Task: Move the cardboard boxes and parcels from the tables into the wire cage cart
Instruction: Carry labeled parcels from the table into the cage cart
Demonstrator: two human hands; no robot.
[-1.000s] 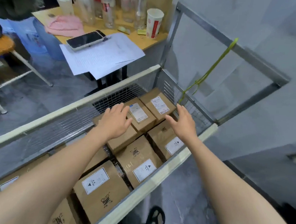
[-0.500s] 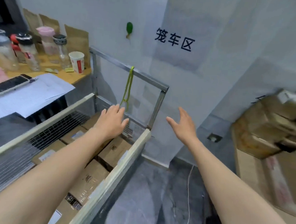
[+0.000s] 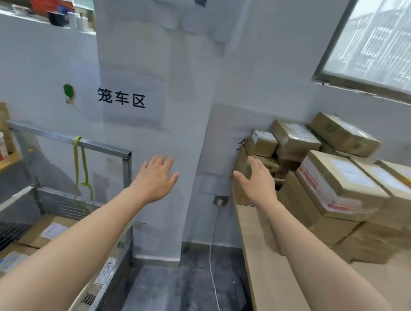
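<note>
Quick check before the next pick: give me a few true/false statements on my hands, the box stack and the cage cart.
1. Both the left hand and the right hand are open and empty. True.
2. On the right, brown cardboard boxes are stacked on the light wooden table. True.
3. The wire cage cart has no boxes in it. False: labelled cardboard boxes lie inside it.
4. A red rope hangs from the cart's metal top rail. False: a yellow-green strap hangs there.
</note>
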